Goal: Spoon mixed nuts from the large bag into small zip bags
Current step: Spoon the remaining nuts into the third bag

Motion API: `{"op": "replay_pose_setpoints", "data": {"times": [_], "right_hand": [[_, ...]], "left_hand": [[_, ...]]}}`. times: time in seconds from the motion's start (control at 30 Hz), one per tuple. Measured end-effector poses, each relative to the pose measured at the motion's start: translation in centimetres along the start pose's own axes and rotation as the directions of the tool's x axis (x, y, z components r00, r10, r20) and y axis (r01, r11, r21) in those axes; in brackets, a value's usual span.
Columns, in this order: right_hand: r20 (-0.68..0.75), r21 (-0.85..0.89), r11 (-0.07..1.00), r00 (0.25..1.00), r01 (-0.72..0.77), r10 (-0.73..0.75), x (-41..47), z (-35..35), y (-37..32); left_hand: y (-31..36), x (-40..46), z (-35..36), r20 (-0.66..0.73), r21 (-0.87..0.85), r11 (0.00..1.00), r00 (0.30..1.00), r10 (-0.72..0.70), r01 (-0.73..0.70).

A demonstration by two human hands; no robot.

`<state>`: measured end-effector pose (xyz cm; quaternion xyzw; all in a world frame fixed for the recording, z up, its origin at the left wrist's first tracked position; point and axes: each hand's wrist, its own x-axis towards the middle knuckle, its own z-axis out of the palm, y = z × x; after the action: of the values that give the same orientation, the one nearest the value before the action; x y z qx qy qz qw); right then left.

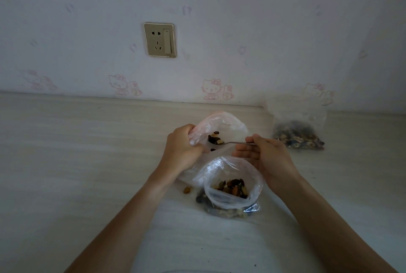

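Nuts (214, 139) ride the spoon (228, 142) w/ your right hand (267, 156) pinching its handle, so keep it level & tip slowly while your left hand (183, 148) grips the small zip bag (222, 123) mouth wide.

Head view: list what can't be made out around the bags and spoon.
- Spoon handle end: hidden in the right hand.
- Small zip bag seal strip: bunched inside the left hand grip.
- How much the small bag holds: masked by crumpled film and the loaded spoon bowl.
- Large bag bottom: blurred by folded plastic.
- Filled bag by the wall: dim, contents indistinct; whether it is sealed cannot be told.
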<state>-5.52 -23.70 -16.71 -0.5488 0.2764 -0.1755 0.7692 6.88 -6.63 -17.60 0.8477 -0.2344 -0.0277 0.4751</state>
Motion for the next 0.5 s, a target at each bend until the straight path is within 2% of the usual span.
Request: {"op": "replay_pose_setpoints", "data": {"times": [0.13,0.3,0.5], "right_hand": [[-0.035,-0.157,0.977,0.988,0.142,-0.149,0.0,-0.3,-0.4],[-0.002,-0.374,0.877,0.946,0.300,-0.324,0.1,0.2,0.4],[0.032,-0.379,0.874,0.948,0.305,-0.317,0.6,0.4,0.8]], "left_hand": [[-0.1,0.1,0.0,0.002,0.006,1.000,1.000,-0.018,0.018],[-0.1,0.3,0.1,0.036,0.044,0.998,0.998,-0.044,0.042],[0.3,0.3,0.1,0.085,-0.031,0.996,0.993,-0.082,0.085]]}}
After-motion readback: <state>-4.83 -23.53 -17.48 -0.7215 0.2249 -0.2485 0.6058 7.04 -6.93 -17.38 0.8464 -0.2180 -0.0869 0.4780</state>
